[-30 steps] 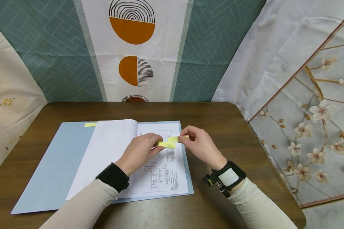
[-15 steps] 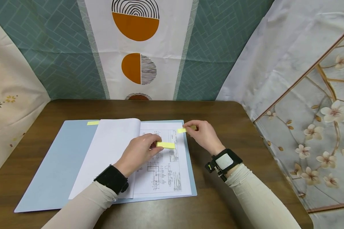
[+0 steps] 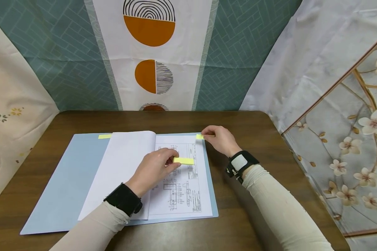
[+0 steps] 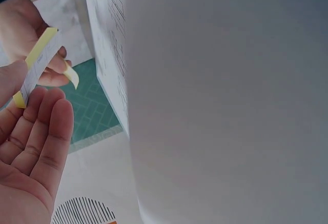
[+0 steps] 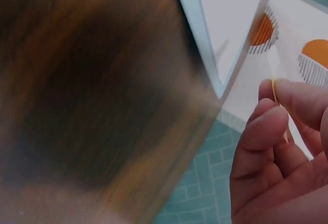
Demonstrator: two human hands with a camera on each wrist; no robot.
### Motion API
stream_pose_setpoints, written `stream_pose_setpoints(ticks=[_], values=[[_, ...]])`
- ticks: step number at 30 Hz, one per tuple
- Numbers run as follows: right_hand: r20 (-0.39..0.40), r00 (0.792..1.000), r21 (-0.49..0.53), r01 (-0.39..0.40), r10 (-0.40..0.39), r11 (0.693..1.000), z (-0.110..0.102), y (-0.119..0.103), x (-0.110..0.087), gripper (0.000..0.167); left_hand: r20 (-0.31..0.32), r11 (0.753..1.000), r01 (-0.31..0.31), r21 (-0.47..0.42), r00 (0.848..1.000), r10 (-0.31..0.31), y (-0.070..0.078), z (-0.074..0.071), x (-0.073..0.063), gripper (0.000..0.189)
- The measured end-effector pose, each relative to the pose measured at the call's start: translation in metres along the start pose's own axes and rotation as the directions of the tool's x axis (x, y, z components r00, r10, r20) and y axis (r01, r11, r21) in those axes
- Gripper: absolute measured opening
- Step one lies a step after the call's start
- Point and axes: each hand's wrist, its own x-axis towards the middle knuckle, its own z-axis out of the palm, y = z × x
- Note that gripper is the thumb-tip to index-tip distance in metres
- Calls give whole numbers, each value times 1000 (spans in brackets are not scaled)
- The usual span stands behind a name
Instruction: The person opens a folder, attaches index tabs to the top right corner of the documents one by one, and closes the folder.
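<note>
My left hand pinches a small yellow sticky note pad between thumb and fingers, above the right-hand page. In the left wrist view the pad shows a white underside with faint writing. A single yellow sticky note is pinched in my right hand, near the top right corner of the printed page. The left wrist view shows that note curling at its free end. The page bears technical drawings and lies in an open light blue folder.
A blank white turned page covers the folder's middle. Another yellow sticky note is on the folder's top edge at left. The brown wooden table surrounds the folder, with patterned curtains behind.
My right hand has drawn the single note away from the pad, moving up and to the right toward the page's top corner. The left hand stays nearly in place with the pad.
</note>
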Motion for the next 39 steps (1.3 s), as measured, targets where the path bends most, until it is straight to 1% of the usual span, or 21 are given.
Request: stream_pose_setpoints(ticks=[4, 11, 18, 26, 33, 39], values=[[23, 1000, -45, 3, -2, 999, 2, 3, 7, 17, 3, 1000, -1, 1, 1000, 1, 1, 0, -1, 32], [46, 998, -67, -31, 34, 997, 8, 7, 17, 17, 7, 1000, 4, 4, 1000, -4, 1, 2, -1, 32], [46, 997, -97, -58, 62, 994, 13, 11, 24, 16, 9, 1000, 12, 7, 1000, -12, 1, 1, -1, 32], [55, 994, -122, -83, 90, 989, 20, 15, 28, 17, 14, 1000, 21, 2, 1000, -21, 3, 1, 0, 33], [40, 995, -185, -85, 94, 979, 28, 16, 29, 16, 9, 1000, 27, -1, 1000, -26, 2, 2, 0, 33], [34, 996, -266, -70, 82, 961, 32, 15, 30, 15, 11, 999, 33, -3, 999, -33, 2, 2, 0, 33]])
